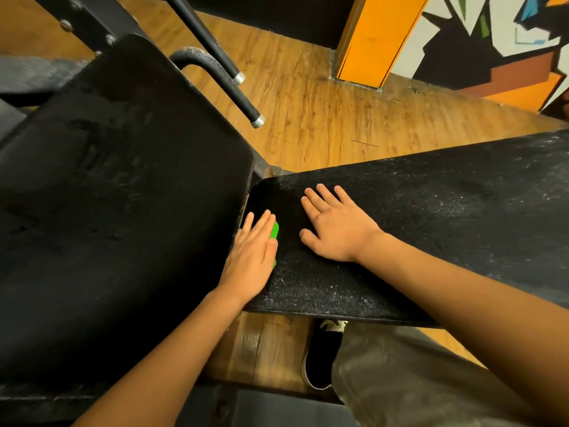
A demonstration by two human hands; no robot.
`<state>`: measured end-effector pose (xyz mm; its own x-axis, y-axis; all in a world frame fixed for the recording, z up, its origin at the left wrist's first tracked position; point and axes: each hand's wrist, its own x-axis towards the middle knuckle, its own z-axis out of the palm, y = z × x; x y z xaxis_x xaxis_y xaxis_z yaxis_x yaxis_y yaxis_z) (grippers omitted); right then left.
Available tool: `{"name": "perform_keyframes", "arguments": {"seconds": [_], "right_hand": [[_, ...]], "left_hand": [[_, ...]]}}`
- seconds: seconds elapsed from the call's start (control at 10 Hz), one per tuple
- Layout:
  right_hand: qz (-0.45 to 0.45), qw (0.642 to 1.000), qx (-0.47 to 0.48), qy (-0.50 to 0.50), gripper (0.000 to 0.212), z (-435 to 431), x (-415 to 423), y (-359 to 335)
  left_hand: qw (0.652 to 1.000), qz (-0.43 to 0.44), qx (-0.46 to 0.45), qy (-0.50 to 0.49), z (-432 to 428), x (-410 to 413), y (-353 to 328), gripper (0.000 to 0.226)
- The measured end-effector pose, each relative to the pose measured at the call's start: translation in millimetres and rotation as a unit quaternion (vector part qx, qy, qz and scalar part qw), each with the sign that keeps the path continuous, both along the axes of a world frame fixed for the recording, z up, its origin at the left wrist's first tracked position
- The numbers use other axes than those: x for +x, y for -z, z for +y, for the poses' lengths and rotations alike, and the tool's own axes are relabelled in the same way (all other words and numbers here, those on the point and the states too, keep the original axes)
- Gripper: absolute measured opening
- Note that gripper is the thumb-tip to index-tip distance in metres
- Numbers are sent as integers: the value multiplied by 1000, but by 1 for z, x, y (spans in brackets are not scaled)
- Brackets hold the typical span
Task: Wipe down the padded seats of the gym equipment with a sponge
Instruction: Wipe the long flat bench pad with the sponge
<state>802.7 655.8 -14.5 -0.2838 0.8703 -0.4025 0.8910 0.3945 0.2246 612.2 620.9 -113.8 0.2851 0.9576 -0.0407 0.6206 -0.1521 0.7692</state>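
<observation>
Green sponge (275, 232) sits under the flat left hand (252, 252), mid-wipe on the pad (446, 229); the right hand (335, 228) rests flat. The next move likely calls for a sweep across its dusty stretch.

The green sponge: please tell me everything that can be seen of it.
The sponge is bright green, and only a narrow edge shows, because the left hand lies flat over it with straight fingers, pressing it down. It lies on the dusty, speckled black padded seat, at the end nearest the larger black pad. Its full shape and texture are hidden.
</observation>
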Motion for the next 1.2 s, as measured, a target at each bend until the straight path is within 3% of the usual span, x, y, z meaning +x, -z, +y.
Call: {"name": "perform_keyframes", "arguments": {"seconds": [0.5, 1.2], "right_hand": [[11, 1000, 13, -1, 76, 2, 2, 5], [-7, 1000, -2, 3, 77, 1, -1, 1]], "left_hand": [[999, 37, 8, -9, 129, 49, -10, 52], [999, 2, 6, -31, 19, 19, -8, 52]]}}
